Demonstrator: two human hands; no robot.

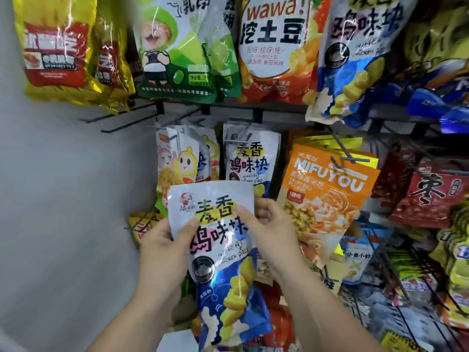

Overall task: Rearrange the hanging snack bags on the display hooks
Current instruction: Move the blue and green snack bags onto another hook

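A person's left hand (162,243) grips the left edge of a white-and-blue chicken-flavour snack bag (223,262), thumb pressed on the front and fingers curled behind it; the right hand (275,233) pinches the bag's upper right edge, thumb on the print and fingers wrapped round the back; the bag is off any hook, held upright in front of the lower rows of the display; directly above it a matching bag (250,161) hangs on a wire hook (237,141), with a cartoon-printed bag (177,161) above and to its left and an orange MIFUYOU bag (327,191) just to its right; bare hooks (127,123) jut out further up and to its left; the hang hole of the held bag cannot be made out, so threading it could well miss the wire tip, and a forced push would likely crease or tear the top seal; lifting it towards the hook above risks nudging the matching bag forward and off the end; the right hand sits close to the orange bag, which a sideways swing could knock loose; the glossy film may also slip if either grip eases
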